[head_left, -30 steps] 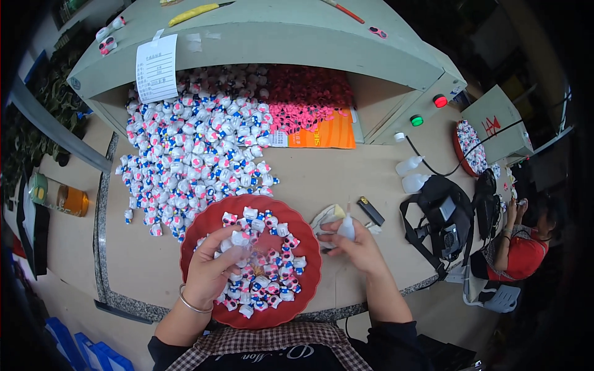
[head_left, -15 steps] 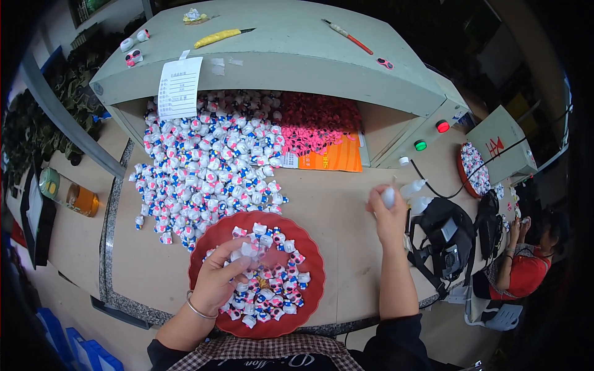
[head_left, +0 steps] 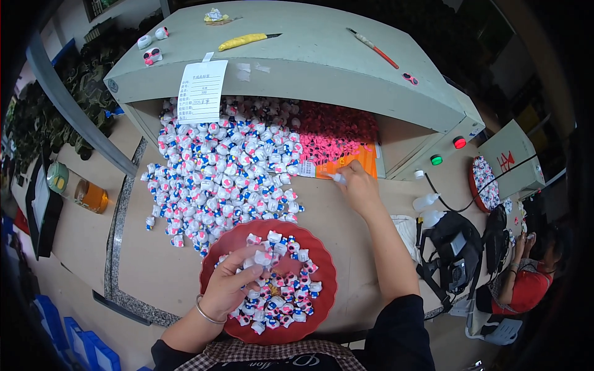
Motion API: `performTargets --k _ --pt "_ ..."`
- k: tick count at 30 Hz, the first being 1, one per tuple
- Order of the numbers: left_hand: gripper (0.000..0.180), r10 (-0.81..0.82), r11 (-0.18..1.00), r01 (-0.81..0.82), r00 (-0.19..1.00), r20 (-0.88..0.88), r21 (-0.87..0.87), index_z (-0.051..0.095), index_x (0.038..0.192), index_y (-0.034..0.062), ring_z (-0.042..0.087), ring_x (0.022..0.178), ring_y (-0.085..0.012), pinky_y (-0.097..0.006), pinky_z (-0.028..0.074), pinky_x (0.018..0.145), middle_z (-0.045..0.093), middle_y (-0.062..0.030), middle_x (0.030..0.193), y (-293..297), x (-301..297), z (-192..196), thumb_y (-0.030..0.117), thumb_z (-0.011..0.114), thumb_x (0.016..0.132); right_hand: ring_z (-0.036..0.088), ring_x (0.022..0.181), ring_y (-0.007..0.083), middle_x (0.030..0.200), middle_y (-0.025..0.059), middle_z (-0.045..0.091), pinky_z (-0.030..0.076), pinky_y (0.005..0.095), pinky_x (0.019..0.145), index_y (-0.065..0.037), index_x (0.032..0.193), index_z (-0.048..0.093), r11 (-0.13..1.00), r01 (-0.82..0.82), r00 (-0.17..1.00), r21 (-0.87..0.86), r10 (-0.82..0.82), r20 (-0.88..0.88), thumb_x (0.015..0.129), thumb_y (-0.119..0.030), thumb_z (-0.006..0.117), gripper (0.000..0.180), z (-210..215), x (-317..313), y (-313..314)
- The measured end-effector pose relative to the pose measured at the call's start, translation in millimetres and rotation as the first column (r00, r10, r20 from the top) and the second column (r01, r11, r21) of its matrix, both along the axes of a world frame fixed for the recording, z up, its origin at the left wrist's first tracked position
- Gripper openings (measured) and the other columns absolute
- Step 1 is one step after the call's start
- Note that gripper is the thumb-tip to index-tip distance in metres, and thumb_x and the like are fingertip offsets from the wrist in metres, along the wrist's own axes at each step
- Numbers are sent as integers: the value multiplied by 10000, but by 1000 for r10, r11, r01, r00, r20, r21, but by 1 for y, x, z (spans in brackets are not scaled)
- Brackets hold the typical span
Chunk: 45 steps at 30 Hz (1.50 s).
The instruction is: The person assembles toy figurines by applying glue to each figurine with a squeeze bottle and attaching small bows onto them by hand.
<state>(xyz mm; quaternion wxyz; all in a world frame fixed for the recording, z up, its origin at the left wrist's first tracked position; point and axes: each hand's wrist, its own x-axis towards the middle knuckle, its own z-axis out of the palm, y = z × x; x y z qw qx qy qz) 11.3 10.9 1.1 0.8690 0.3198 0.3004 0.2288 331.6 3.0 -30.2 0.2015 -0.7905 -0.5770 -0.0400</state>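
My left hand (head_left: 235, 283), with a bangle at the wrist, is closed on a small white figurine (head_left: 262, 255). It is above a red scalloped bowl (head_left: 329, 281) of white, pink and blue figurines. My right hand (head_left: 361, 190) is closed round a small white nozzle bottle (head_left: 337, 177), mostly hidden by the fingers, its tip pointing left. That hand is at the front of the shelf opening, by an orange sheet (head_left: 369, 163) with a heap of pink sunglasses-shaped pieces (head_left: 337, 133) on it. To its left spreads a big pile of white-and-blue figurines (head_left: 226, 164).
A grey-green shelf box (head_left: 297, 46) carries a yellow-handled knife (head_left: 242, 42) and a brush (head_left: 374, 48). Right are squeeze bottles (head_left: 426, 202) and a black bag (head_left: 455, 247). Left stands a jar of amber liquid (head_left: 86, 193). A person in red (head_left: 526, 287) works far right.
My right hand has moved left with the bottle, from beside the squeeze bottles to the pink pieces. My left hand still holds the figurine over the bowl. The whole view has shifted slightly.
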Motion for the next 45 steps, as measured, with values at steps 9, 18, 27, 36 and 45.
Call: performTargets --k 9,18,27,36,45 --pt "345 -62 996 59 997 47 73 480 1144 82 586 845 -150 -209 494 604 531 -73 1063 -5 -2 4 25 523 806 470 488 73 655 33 535 375 207 429 -15 822 531 980 185 165 67 36 -986 770 -71 579 89 46 -86 -52" --pt "328 -190 921 190 981 -33 339 449 1142 64 587 845 -126 -193 485 596 468 -66 1161 -14 0 14 48 516 822 493 512 74 657 30 535 396 197 447 -17 873 514 991 30 77 131 129 -989 795 -18 554 88 46 -160 -83" --pt "347 -223 884 163 971 88 439 424 1155 23 566 913 -138 -194 492 629 410 -98 1226 -15 -3 6 -6 492 816 489 500 85 668 52 542 385 199 426 -20 834 501 994 54 -156 96 104 -982 801 -43 554 66 43 -160 -78" --pt "347 -95 950 118 991 -94 290 441 1159 36 575 866 -123 -195 493 631 505 -68 1085 -13 3 10 42 524 822 497 541 53 668 11 539 395 190 468 -48 814 506 986 -134 -213 103 73 -974 784 -53 574 74 50 -139 -85" --pt "335 -62 911 104 991 -116 398 487 1138 30 551 773 -68 -188 492 602 516 -38 1017 -11 4 7 48 548 809 485 523 51 635 2 528 391 177 470 -41 775 520 977 -211 118 -17 8 -993 756 -50 606 89 50 -153 -79"
